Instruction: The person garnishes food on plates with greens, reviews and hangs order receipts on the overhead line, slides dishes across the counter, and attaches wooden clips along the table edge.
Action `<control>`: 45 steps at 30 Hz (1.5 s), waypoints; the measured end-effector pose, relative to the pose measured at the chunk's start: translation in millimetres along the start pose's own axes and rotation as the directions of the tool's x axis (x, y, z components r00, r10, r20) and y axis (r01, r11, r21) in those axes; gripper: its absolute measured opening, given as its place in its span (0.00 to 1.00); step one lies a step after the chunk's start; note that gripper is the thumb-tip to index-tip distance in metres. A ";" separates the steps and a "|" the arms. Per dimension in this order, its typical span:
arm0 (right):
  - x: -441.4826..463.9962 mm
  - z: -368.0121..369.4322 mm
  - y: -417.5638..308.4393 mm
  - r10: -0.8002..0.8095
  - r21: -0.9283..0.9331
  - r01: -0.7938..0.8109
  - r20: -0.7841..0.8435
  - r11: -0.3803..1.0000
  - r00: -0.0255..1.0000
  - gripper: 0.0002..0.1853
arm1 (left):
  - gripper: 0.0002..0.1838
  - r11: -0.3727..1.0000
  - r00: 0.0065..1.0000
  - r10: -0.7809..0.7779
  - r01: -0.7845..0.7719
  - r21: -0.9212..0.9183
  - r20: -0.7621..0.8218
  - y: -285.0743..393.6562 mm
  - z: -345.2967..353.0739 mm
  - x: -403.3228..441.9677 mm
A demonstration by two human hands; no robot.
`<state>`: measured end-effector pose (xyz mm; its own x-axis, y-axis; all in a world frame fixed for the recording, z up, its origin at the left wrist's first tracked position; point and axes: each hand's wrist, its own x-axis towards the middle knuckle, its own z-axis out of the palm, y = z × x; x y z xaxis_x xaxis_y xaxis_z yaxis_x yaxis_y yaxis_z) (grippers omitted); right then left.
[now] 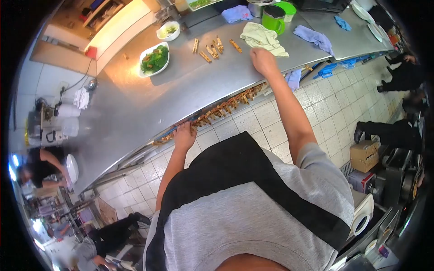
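My left hand (pixel 184 136) is at the counter's front edge, its fingers bent over a row of wooden clothespins (pixel 226 107) clipped along it; whether it grips one is hidden. My right hand (pixel 262 61) is closed in a fist on the steel counter (pixel 181 92), at the lower edge of a crumpled pale cloth (pixel 262 38); anything inside it is hidden. Several loose clothespins (pixel 212 50) lie on the counter left of it, with a single one (pixel 235 45) nearer the cloth. Farther left sits a white dish of green vegetables (pixel 154 59).
A small white bowl (pixel 168 31), a green jug (pixel 273 21) and blue cloths (pixel 313 38) stand or lie toward the back. At the far left a person (pixel 45 169) is by a white plate (pixel 72 168). Other people are at the right edge and lower left. Cardboard box (pixel 364 156) on the floor.
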<state>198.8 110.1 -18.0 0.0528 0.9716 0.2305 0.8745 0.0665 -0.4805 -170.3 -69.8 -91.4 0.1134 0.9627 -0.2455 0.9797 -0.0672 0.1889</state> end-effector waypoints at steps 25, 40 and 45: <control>-98.9 2.3 -99.3 -0.111 0.753 -0.501 0.594 0.427 0.797 0.15 | 0.19 0.980 0.978 -0.184 0.191 0.063 -0.102 -164.3 -7.5 -31.6; -262.4 118.5 -153.4 0.111 0.678 -0.651 0.659 0.342 0.744 0.15 | 0.22 0.937 0.994 -0.027 -0.011 -0.349 -0.104 -176.5 -20.4 -78.5; -287.7 148.2 -204.9 -0.001 0.595 -0.693 0.759 0.407 0.651 0.19 | 0.23 0.916 0.986 0.001 -0.067 -0.396 -0.164 -183.4 -19.1 -83.7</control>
<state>-67.0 -149.3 -111.3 -0.3324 0.8046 -0.4920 0.0324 -0.5117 -0.8586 -362.6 -133.1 -87.4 0.0854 0.9927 -0.0857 0.8241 -0.0221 0.5660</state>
